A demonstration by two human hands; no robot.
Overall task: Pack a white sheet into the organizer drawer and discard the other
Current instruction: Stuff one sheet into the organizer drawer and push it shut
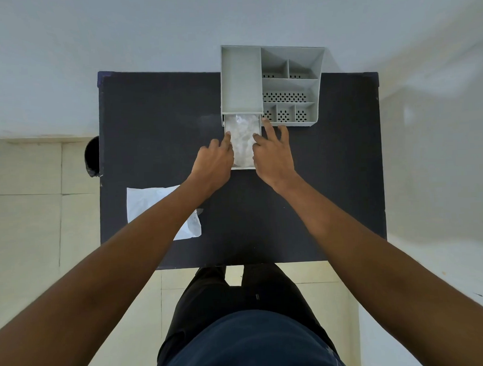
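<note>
Black table [305,202]: grey organizer [269,84] at far edge, its drawer [244,167] pulled out toward the near side. Crumpled white sheet [242,141] lies inside the drawer. Left hand [213,163] at drawer's left wall, fingers curled, forefinger extended onto the sheet. Right hand [273,156] at right wall, fingers spread, tips pressing sheet and organizer front. Second white sheet [147,203] flat, near left, partly under the left forearm.

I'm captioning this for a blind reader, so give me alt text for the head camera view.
Both hands, left hand and right hand, press a crumpled white sheet into the pulled-out drawer of a grey plastic desk organizer on a black table. A second flat white sheet lies near the left forearm.
</note>
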